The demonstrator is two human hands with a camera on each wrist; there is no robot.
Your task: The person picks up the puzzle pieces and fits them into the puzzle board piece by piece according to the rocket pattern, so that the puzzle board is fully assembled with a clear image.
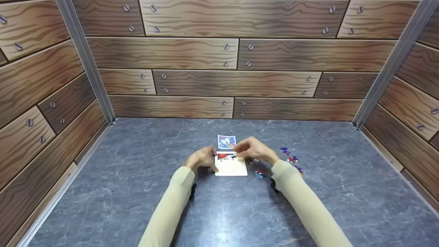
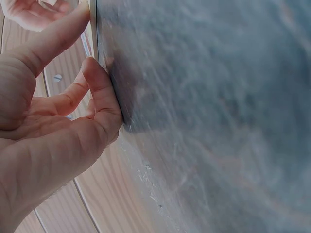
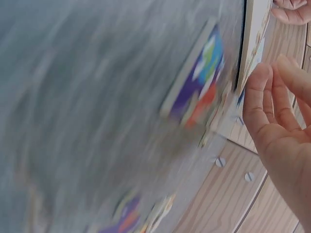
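A pale, flat puzzle tray (image 1: pixel 231 168) lies on the table, with red, white and dark jigsaw pieces (image 1: pixel 224 156) along its far-left part. My left hand (image 1: pixel 202 158) holds the tray's left edge, thumb and bent fingers set apart along it; the left wrist view shows these fingers (image 2: pixel 99 90) against the edge. Over the tray's far-right part, my right hand (image 1: pixel 253 150) pinches a small dark puzzle piece, mostly hidden by the fingertips. In the right wrist view, its thumb and fingers (image 3: pixel 256 92) come together beside the tray edge (image 3: pixel 247 48).
Just beyond the tray lies a square picture card (image 1: pixel 226 141) with a cartoon figure. Loose puzzle pieces lie right of the tray: one (image 1: pixel 260 174) near its corner, several (image 1: pixel 293 159) past the right wrist. Wood-patterned walls (image 1: pixel 236 82) enclose the grey marbled table (image 1: pixel 137 192).
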